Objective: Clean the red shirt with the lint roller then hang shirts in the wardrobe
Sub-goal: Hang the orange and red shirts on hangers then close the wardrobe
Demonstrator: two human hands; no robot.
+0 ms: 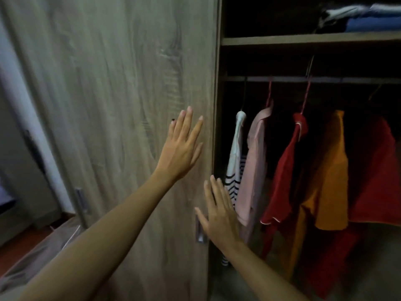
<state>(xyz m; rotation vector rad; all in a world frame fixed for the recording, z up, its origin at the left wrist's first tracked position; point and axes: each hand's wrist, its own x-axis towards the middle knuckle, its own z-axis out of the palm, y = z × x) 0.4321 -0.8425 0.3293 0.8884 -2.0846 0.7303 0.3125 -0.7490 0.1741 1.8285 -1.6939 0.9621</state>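
Observation:
The wooden wardrobe door (pixel 112 105) fills the left and middle of the view. My left hand (pixel 182 146) lies flat against it near its right edge, fingers straight. Lower down, my right hand (pixel 219 211) presses open on the same edge, beside the metal recessed handle (pixel 200 232). Inside the open wardrobe a red shirt (pixel 284 177) hangs on a red hanger from the rail (pixel 325 79). To its left hang a pink shirt (pixel 253 166) and a white striped top (pixel 235 161). An orange garment (pixel 329 170) and another red garment (pixel 377 170) hang to its right.
A shelf (pixel 303 40) above the rail holds folded blue and dark clothes (pixel 360 18). A second door handle (pixel 80 203) shows at the lower left. Grey fabric (pixel 43 253) lies on the floor at the left, near a white wall.

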